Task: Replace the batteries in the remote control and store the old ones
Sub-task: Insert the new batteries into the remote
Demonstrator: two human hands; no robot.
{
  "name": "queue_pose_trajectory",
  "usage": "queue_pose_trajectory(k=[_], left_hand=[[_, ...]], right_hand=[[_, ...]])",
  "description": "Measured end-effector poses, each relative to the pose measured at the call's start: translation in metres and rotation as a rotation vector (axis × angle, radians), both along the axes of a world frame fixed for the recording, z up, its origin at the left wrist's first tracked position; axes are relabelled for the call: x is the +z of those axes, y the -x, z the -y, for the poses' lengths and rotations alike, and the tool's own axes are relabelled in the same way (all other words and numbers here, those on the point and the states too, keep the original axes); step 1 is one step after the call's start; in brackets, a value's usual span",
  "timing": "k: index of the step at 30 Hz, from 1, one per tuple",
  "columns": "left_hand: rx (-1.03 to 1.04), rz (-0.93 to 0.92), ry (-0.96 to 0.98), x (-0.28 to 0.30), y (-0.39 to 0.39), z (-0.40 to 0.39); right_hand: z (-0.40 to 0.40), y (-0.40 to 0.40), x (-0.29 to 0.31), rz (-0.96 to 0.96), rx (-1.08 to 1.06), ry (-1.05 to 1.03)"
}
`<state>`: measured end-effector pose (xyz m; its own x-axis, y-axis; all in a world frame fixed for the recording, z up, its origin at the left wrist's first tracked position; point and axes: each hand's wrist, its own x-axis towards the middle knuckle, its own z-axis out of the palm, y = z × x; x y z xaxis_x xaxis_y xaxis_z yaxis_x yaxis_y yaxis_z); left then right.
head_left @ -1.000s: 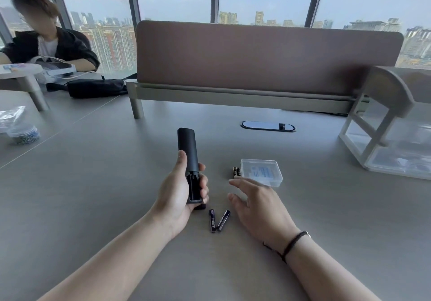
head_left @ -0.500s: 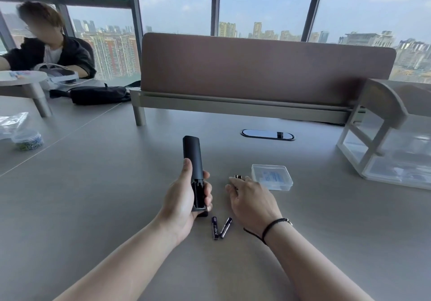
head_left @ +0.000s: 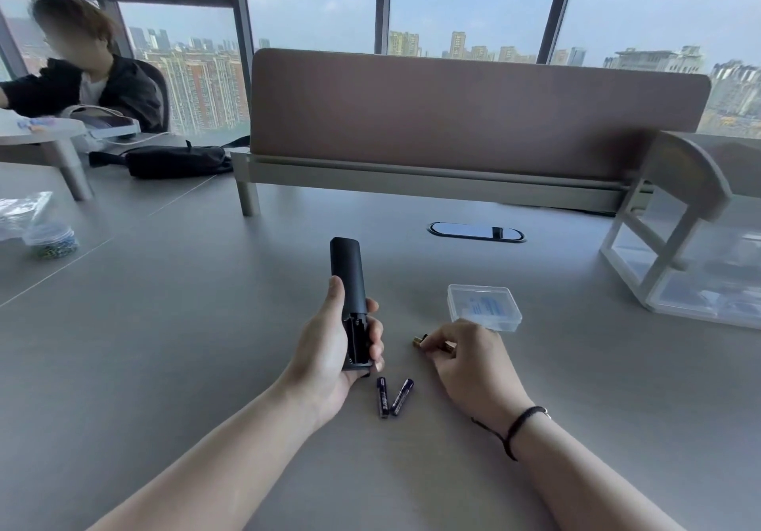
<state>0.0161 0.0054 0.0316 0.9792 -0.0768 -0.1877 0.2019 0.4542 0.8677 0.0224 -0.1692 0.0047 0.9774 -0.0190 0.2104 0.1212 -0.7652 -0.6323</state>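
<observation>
Left hand (head_left: 329,349) grips the open remote (head_left: 349,283); right hand (head_left: 469,359) pinches gold-ended batteries (head_left: 420,341) on the table.

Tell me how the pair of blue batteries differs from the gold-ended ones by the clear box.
The blue batteries lie loose on the table, touched by neither hand; the gold-ended batteries are pinched by the right hand. The blue batteries show full length, angled in a narrow V; the gold-ended batteries are mostly hidden under fingers. The blue batteries lie nearer the person, the gold-ended batteries beside the clear box. Both rest on the table.
</observation>
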Motion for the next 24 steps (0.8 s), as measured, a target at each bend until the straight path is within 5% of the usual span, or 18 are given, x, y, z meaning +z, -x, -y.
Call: queue_pose_trajectory(k=[11,19,24], left_hand=[[-0.17,0.021,0.043,0.002,0.005,0.001],[-0.182,0.033,0.024,0.002,0.007,0.001],[-0.19,0.032,0.013,0.001,0.007,0.002]], right_hand=[[0.021,0.011,0.008,-0.079,0.032,-0.023],[0.013,0.021,0.007,-0.027,0.183,0.393],[0.015,0.021,0.009,0.015,0.207,0.398]])
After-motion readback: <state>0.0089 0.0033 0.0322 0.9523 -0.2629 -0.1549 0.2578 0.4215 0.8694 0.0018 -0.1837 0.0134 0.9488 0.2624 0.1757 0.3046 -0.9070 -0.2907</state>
